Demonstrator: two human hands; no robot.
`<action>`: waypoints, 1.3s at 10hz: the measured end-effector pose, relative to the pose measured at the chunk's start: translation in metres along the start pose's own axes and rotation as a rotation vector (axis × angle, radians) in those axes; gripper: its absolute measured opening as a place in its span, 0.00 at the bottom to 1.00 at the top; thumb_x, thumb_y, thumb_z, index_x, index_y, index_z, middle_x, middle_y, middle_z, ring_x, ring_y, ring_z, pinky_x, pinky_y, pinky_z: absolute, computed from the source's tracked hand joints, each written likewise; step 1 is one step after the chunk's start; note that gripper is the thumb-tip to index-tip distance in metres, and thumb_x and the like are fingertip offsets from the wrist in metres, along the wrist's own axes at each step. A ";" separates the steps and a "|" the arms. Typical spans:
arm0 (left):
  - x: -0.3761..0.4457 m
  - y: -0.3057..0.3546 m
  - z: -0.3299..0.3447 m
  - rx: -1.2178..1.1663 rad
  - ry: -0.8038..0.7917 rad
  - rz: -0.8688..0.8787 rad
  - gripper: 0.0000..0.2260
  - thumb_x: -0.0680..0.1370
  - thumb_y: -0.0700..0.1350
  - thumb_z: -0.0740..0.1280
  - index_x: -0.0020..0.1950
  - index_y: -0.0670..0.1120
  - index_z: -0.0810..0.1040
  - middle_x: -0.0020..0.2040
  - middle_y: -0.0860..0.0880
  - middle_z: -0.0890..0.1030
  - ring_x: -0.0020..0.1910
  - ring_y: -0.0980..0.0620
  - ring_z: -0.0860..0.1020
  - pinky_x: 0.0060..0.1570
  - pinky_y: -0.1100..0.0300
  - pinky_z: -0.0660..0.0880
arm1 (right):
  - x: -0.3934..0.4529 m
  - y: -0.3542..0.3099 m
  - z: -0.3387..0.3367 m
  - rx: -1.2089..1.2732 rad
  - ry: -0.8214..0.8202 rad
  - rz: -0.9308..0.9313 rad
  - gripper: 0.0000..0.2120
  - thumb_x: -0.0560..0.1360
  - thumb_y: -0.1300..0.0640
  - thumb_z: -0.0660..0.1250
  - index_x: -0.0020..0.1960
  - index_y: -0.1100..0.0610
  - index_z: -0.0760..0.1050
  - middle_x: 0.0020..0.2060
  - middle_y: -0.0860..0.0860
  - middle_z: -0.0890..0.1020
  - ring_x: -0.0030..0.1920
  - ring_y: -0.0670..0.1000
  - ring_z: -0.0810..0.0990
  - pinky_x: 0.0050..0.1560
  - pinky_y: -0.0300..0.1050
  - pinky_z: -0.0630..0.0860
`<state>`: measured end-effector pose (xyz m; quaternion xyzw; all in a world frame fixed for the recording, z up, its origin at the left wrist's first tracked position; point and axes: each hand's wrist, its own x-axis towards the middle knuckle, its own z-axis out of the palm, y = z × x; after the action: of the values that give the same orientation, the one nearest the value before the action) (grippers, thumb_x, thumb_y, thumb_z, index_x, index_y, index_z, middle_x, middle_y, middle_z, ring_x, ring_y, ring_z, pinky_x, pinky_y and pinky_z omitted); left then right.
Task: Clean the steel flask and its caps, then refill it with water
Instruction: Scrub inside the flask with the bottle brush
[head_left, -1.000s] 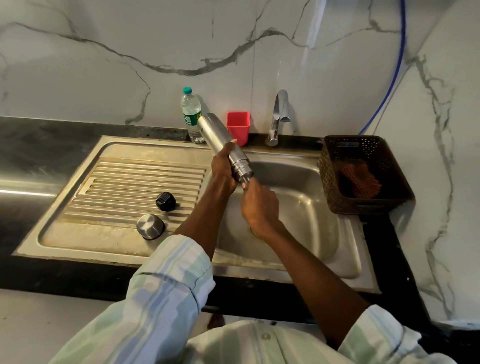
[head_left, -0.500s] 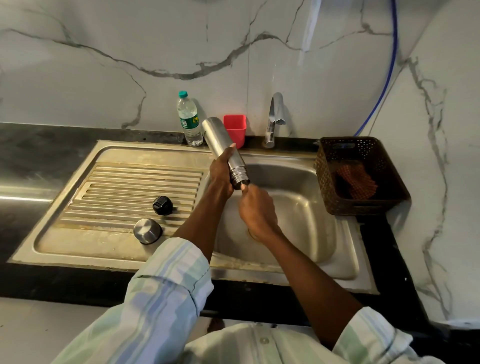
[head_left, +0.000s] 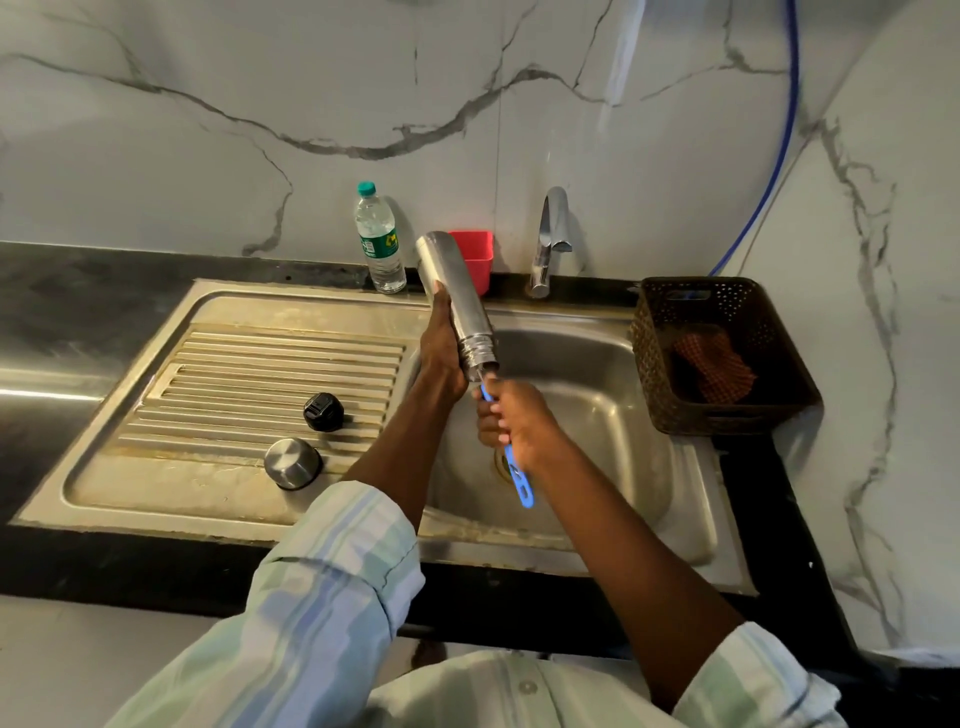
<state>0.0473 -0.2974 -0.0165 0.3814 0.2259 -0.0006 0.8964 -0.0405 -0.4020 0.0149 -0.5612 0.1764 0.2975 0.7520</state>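
Observation:
My left hand (head_left: 441, 348) grips the steel flask (head_left: 454, 296) near its threaded neck and holds it tilted, mouth down, over the sink basin (head_left: 613, 395). My right hand (head_left: 511, 421) grips a blue brush handle (head_left: 519, 478) whose upper end goes into the flask's mouth; the brush head is hidden inside. A black inner cap (head_left: 323, 411) and a steel outer cap (head_left: 292, 462) lie on the ribbed drainboard (head_left: 234, 374) to the left.
A plastic water bottle (head_left: 379, 239) and a red cup (head_left: 475, 257) stand at the back of the sink beside the tap (head_left: 550, 239). A brown basket (head_left: 727, 353) with a checked cloth sits right of the basin. Black countertop surrounds the sink.
My right hand has drawn down and back from the flask's mouth, baring more of the blue brush handle. The flask stands a little steeper in my left hand.

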 end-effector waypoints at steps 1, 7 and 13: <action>0.004 0.002 0.003 -0.079 -0.030 -0.007 0.27 0.75 0.68 0.64 0.49 0.42 0.76 0.34 0.46 0.74 0.31 0.49 0.75 0.37 0.53 0.73 | 0.002 -0.010 -0.012 0.260 -0.140 0.133 0.14 0.83 0.56 0.52 0.42 0.61 0.69 0.22 0.48 0.65 0.16 0.43 0.60 0.15 0.34 0.57; 0.004 -0.003 -0.005 -0.100 -0.012 0.054 0.39 0.70 0.68 0.69 0.68 0.40 0.73 0.40 0.43 0.80 0.37 0.45 0.80 0.42 0.49 0.79 | -0.025 -0.019 0.011 -1.265 0.484 -0.433 0.13 0.81 0.53 0.57 0.59 0.58 0.76 0.53 0.58 0.82 0.52 0.60 0.81 0.50 0.51 0.76; 0.002 0.004 0.007 0.002 0.047 0.026 0.24 0.78 0.61 0.66 0.60 0.41 0.75 0.39 0.43 0.80 0.36 0.46 0.80 0.46 0.49 0.78 | -0.022 0.008 0.012 -1.327 0.519 -0.479 0.14 0.82 0.54 0.55 0.60 0.59 0.74 0.51 0.58 0.81 0.51 0.60 0.81 0.45 0.49 0.73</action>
<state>0.0528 -0.2985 -0.0103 0.3850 0.2419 0.0201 0.8904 -0.0630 -0.3941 0.0256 -0.9717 0.0047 0.0277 0.2345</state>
